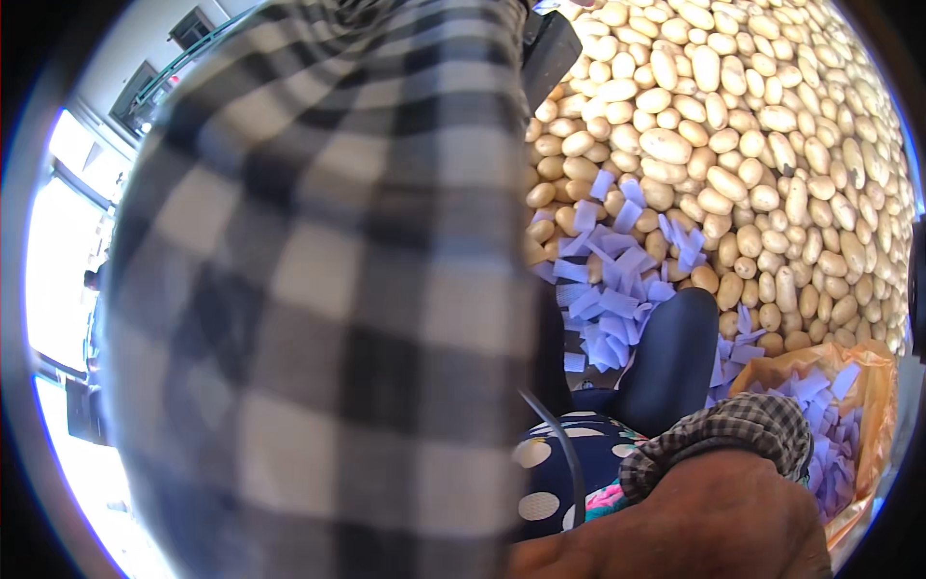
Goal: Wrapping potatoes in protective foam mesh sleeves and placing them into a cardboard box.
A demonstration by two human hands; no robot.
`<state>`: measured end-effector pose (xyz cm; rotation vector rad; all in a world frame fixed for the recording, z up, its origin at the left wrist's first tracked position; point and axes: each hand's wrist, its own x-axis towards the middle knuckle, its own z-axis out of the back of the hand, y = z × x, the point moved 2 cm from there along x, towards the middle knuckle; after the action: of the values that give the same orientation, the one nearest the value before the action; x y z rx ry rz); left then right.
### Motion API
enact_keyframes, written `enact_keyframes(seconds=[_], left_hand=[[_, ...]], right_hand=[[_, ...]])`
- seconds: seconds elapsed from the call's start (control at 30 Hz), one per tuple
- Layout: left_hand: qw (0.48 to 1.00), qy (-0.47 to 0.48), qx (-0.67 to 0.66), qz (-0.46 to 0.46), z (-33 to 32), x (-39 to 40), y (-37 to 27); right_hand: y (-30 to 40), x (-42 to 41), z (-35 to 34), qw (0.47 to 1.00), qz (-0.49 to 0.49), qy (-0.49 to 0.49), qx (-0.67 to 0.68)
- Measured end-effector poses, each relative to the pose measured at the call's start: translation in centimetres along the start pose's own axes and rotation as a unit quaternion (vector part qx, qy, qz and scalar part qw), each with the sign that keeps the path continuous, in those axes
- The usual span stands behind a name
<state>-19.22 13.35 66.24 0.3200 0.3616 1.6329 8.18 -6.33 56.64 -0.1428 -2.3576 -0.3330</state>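
My right hand (pixel 694 521), at the bottom edge, is bent up close to the camera below a rolled checked cuff (pixel 723 441). Its fingers run out of the frame, so what it holds, if anything, is hidden. A blurred black-and-white checked sleeve (pixel 362 289) fills much of the left half, very near the lens. My left hand is out of view. Beside the right cuff, an orange plastic bag (pixel 879 420) holds many purple strips (pixel 832 463). More cut purple pieces (pixel 615 289) lie scattered over potatoes (pixel 723 181) before me. A thin grey cord (pixel 564 449) hangs over a navy polka-dot garment (pixel 535 506).
Potatoes spread thickly from the upper middle to the right rim. A black-covered leg (pixel 673 347) sticks up between the purple pieces and the bag. Near the top, a dark object (pixel 553 58) juts out past the checked sleeve. Bright window openings (pixel 61 275) line the far left.
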Motion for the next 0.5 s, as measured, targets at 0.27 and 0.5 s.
enact_keyframes(seconds=[0.27,0.5], left_hand=[[0.999,0.012,-0.035,-0.005,-2.9,0.4,-0.8],[0.998,0.02,-0.06,-0.009,-5.5,0.4,-1.8]], right_hand=[[0.3,-0.5,-0.3,0.999,-0.001,-0.052,0.002],[0.4,-0.9,-0.2,0.998,-0.002,-0.07,-0.002]])
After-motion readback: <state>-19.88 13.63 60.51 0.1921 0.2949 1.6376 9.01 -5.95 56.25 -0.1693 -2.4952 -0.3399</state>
